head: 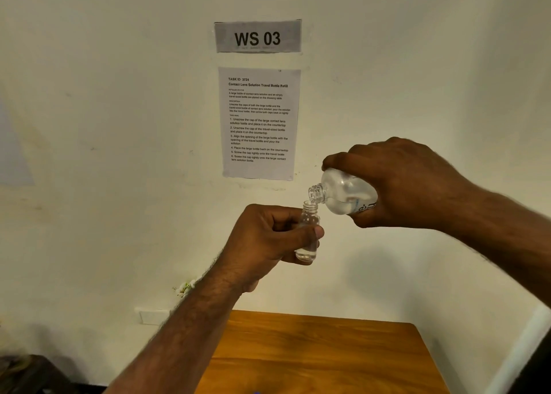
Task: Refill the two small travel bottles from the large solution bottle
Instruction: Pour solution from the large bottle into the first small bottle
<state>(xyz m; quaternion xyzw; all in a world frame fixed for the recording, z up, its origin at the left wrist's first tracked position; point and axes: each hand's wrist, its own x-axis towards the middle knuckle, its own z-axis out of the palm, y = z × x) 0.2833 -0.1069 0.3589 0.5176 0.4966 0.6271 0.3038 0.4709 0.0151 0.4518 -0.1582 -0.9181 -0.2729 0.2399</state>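
My left hand (268, 238) grips a small clear travel bottle (308, 235), upright and uncapped, held in the air in front of the wall. A little clear liquid sits at its bottom. My right hand (396, 181) holds the large clear solution bottle (343, 192) tilted down to the left, its open neck right above the small bottle's mouth. Liquid lies in the large bottle's lower side. A second travel bottle and the caps are out of sight.
A wooden table (322, 355) lies below the hands, against a white wall. A "WS 03" sign (258, 37) and a printed task sheet (259, 123) hang on the wall. A dark object (26, 372) sits at the lower left.
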